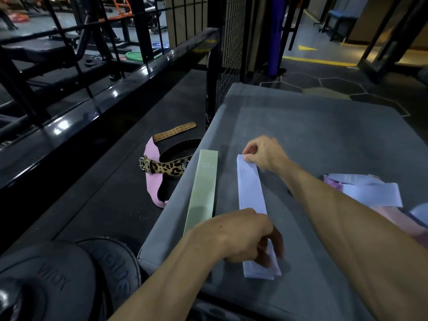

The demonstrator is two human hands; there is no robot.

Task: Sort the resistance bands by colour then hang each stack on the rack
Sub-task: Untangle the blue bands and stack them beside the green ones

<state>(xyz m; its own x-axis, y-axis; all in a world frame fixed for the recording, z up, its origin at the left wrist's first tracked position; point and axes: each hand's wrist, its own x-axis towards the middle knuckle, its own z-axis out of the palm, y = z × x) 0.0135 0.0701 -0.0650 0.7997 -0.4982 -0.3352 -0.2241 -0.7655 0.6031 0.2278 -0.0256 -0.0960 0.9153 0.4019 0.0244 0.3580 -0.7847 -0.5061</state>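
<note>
Near the left edge of the grey tabletop (324, 140), my left hand (240, 237) pinches the near end of the lilac band stack (251, 193) while my right hand (266, 154) pinches its far end. Just beside it lies the green band (203, 186); loose bands (370, 191) pile at the right edge.

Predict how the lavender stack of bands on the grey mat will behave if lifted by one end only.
The lavender stack looks thin and flat, so it would probably droop. Its layers fan apart at the near end, so they may slide out of line. Both the right hand and left hand hold it, suggesting it needs steadying.
</note>
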